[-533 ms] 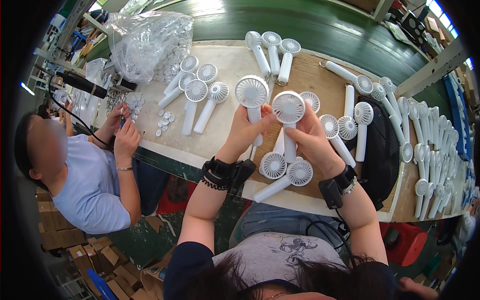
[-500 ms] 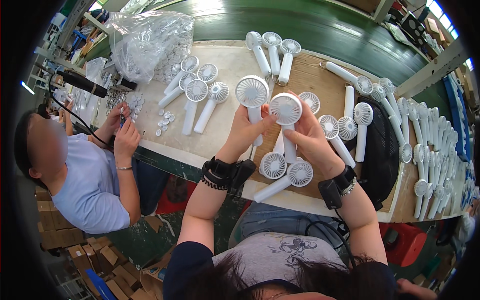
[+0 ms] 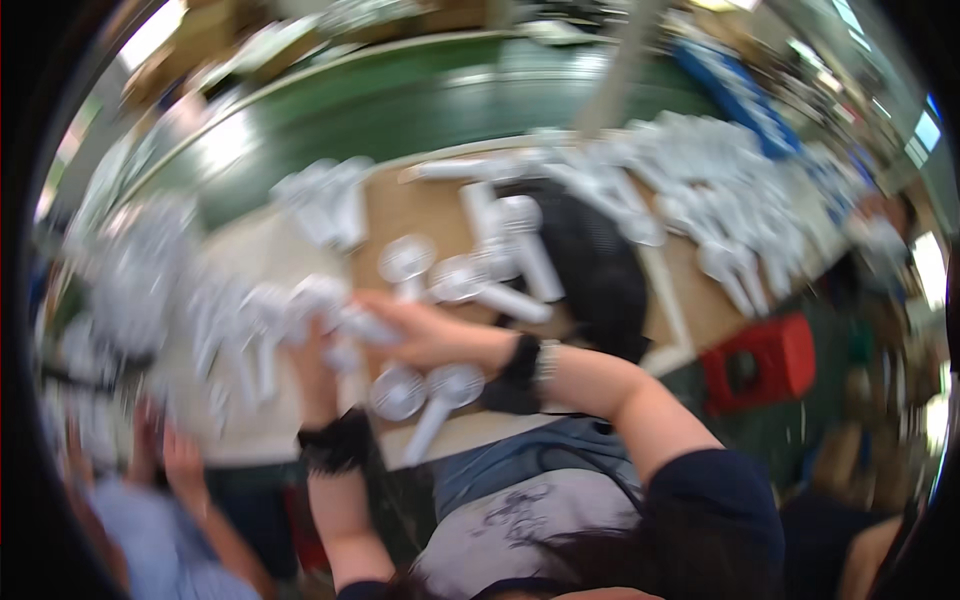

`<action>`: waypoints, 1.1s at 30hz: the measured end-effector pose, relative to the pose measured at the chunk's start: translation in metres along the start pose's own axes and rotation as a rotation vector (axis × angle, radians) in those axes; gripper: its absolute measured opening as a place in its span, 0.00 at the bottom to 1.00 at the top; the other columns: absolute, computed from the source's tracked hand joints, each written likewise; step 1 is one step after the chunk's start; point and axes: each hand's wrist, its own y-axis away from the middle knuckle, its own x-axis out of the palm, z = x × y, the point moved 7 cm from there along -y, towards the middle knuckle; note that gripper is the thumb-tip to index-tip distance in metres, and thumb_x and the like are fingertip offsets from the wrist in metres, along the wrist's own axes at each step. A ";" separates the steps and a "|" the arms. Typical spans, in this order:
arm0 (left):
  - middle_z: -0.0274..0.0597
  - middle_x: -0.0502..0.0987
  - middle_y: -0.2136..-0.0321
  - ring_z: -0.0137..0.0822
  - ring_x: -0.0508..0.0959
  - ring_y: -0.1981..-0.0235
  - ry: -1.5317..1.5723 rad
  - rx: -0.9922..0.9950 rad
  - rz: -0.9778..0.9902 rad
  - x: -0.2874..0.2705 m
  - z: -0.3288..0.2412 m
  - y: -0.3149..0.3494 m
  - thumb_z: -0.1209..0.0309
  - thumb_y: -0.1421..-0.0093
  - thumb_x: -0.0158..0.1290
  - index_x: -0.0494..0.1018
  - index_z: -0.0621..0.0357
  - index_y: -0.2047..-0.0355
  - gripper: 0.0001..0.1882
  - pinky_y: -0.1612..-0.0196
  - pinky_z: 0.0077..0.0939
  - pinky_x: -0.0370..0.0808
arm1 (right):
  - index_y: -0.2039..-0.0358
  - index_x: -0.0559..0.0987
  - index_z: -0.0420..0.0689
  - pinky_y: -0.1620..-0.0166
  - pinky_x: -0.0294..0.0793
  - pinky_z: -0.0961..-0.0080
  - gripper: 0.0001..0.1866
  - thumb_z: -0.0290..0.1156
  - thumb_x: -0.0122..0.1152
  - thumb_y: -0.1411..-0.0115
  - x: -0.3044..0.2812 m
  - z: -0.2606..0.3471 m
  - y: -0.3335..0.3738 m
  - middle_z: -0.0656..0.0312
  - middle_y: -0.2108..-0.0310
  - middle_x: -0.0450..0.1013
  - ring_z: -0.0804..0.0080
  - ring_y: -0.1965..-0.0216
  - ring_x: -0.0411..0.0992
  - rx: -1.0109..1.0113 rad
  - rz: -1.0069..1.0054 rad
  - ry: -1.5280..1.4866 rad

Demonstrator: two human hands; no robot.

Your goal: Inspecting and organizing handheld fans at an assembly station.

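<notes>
The whole head view is smeared by motion. My left hand (image 3: 316, 365) is closed on a white handheld fan (image 3: 319, 293), whose round head shows above the fingers. Close beside it, my right hand (image 3: 425, 328) is closed around a second white fan (image 3: 366, 325), held tilted. Whether the two fans touch I cannot make out. Below the right wrist, a fan with a round grille (image 3: 398, 392) and another fan (image 3: 452, 385) with its handle toward me lie on the table. Further white fans (image 3: 262, 310) lie left of my left hand.
A black mesh bag (image 3: 590, 270) lies on the brown board among loose fans. Many fans (image 3: 720, 190) crowd the right end of the table. A clear plastic bag (image 3: 145, 270) stands at left, near a co-worker's hands (image 3: 180, 455). A red stool (image 3: 760, 365) is at right.
The view has swung right, so the table and things on it sit further left in the picture. Both hands still hold their fans; the right-hand fan has tipped from upright to tilted.
</notes>
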 end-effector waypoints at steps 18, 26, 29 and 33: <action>0.32 0.63 0.78 0.20 0.61 0.79 0.052 0.088 0.152 0.031 -0.032 0.009 0.66 0.42 0.47 0.64 0.60 0.72 0.10 0.79 0.11 0.60 | 0.70 0.68 0.43 0.87 0.53 0.87 0.14 0.42 0.48 0.43 -0.376 0.140 0.332 0.60 0.81 0.67 0.81 0.89 0.57 -0.139 -1.423 -0.229; 0.31 0.63 0.79 0.20 0.62 0.79 -0.034 0.000 0.156 0.020 -0.003 -0.012 0.66 0.42 0.48 0.63 0.57 0.75 0.10 0.79 0.11 0.60 | 0.69 0.66 0.41 0.89 0.50 0.86 0.09 0.34 0.49 0.46 -0.401 0.132 0.555 0.58 0.78 0.68 0.82 0.89 0.57 -0.035 -1.911 -0.253; 0.31 0.63 0.80 0.20 0.63 0.80 0.025 -0.059 0.120 0.017 0.005 -0.017 0.66 0.42 0.48 0.63 0.56 0.75 0.10 0.79 0.10 0.61 | 0.68 0.67 0.41 0.89 0.50 0.85 0.11 0.36 0.49 0.45 -0.398 0.131 0.578 0.59 0.79 0.69 0.83 0.90 0.56 0.006 -1.973 -0.244; 0.32 0.64 0.80 0.20 0.62 0.80 0.042 -0.106 0.086 0.026 -0.001 -0.009 0.69 0.42 0.47 0.63 0.58 0.75 0.09 0.78 0.12 0.61 | 0.68 0.69 0.42 0.89 0.49 0.85 0.13 0.40 0.50 0.44 -0.404 0.143 0.594 0.61 0.81 0.69 0.84 0.91 0.55 0.125 -1.953 -0.097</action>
